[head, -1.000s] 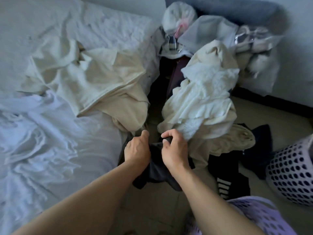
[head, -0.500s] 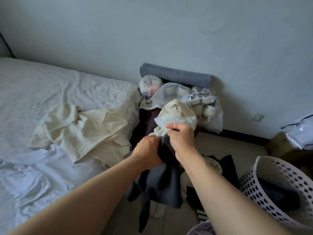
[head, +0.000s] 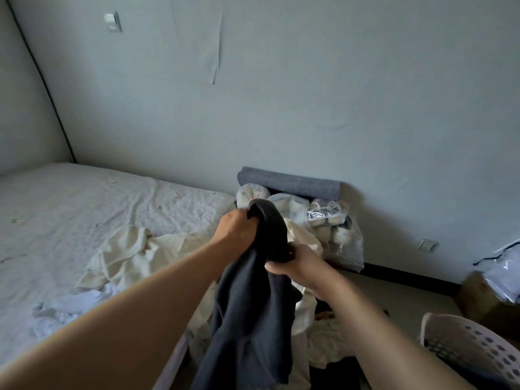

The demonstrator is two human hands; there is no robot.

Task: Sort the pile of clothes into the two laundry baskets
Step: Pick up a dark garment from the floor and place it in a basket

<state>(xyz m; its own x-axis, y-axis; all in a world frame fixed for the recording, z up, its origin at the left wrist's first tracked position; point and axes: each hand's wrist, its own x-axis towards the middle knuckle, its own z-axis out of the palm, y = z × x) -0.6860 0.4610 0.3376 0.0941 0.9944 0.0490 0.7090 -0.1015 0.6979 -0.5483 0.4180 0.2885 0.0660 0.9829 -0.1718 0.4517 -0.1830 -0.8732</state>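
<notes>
I hold a dark grey garment (head: 247, 313) up in front of me, and it hangs down between my arms. My left hand (head: 235, 228) grips its top edge. My right hand (head: 298, 261) grips it lower, on the right side. Behind and below the garment lies the pile of cream and white clothes (head: 318, 336) on the floor beside the bed. A white perforated laundry basket (head: 467, 344) stands at the lower right, with something dark inside. Only this one basket is in view.
The bed (head: 84, 209) fills the left, with a cream garment (head: 135, 254) and a white cloth (head: 64, 308) on it. Against the wall sit a grey rolled cushion (head: 289, 182) and plastic bags of items (head: 334, 235). A cardboard box (head: 486, 296) stands at the right.
Both hands have lifted the dark garment from the floor pile to chest height. My view has tilted up toward the wall, and my hands have spread apart along the garment.
</notes>
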